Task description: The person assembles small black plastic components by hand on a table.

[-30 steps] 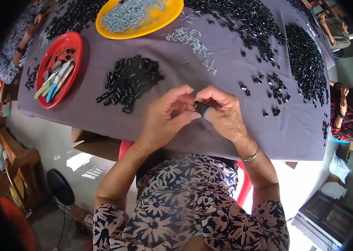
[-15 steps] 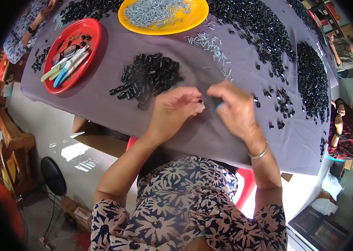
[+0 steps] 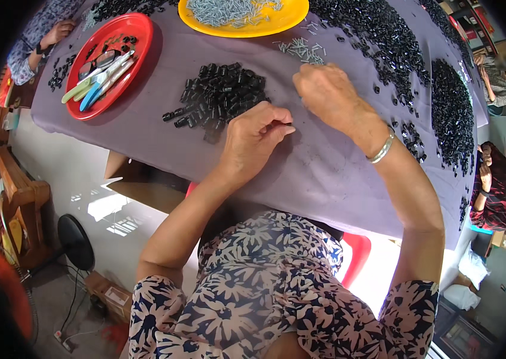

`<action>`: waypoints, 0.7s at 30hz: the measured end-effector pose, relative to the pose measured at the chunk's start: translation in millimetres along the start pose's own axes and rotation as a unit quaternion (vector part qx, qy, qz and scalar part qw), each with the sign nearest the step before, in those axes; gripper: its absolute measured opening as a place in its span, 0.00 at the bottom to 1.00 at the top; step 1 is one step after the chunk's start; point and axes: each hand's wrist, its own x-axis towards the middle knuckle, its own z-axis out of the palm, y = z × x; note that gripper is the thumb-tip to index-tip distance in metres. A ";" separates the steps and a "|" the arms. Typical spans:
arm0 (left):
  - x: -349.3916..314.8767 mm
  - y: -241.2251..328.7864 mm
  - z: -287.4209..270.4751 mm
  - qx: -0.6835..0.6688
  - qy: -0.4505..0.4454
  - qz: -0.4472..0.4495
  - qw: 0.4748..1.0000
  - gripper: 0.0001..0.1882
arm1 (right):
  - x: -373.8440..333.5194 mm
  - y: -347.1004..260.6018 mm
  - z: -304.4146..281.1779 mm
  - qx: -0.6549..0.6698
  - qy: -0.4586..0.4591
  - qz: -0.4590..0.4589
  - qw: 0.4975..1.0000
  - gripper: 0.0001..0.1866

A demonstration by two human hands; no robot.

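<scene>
In the head view, the left hand (image 3: 253,140) is being held near the middle of the frame, its thumb and fingertips being pressed together; whether a piece is being gripped between them cannot be told. The right hand (image 3: 331,96) is being held above and to the right of it, palm down, just below some loose silver pins (image 3: 302,50); its fingertips are being hidden by its own back, so its grip cannot be told. A small pile of black pieces (image 3: 223,90) is being carried by the bench (image 3: 331,185), just upper left of the left hand. More silver pins are being held by a yellow plate (image 3: 292,17) at the top, and tools (image 3: 91,96) by a red plate (image 3: 147,39) at the upper left.
</scene>
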 end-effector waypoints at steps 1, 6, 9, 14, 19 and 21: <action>-0.7 0.1 1.0 0.000 -0.002 -0.013 1.000 0.11 | -4.8 2.4 -0.9 0.000 -0.002 0.000 1.000 0.03; 1.2 -10.6 4.4 0.084 -0.012 0.067 0.994 0.11 | -34.8 -17.2 -2.1 0.485 0.074 0.228 0.841 0.09; 1.9 -10.0 4.7 0.127 -0.019 0.080 0.989 0.11 | -57.6 -43.4 9.3 0.618 0.087 0.220 0.750 0.10; 0.3 -13.4 6.2 0.218 -0.031 0.112 0.969 0.11 | -64.6 -56.4 14.0 0.625 0.131 0.232 0.733 0.10; -0.6 -11.9 7.0 0.231 -0.008 0.108 0.967 0.12 | -64.7 -54.3 19.1 0.563 0.144 0.200 0.789 0.11; -0.5 -13.1 6.5 0.229 -0.009 0.107 0.967 0.12 | -62.1 -57.4 16.3 0.560 0.143 0.203 0.790 0.11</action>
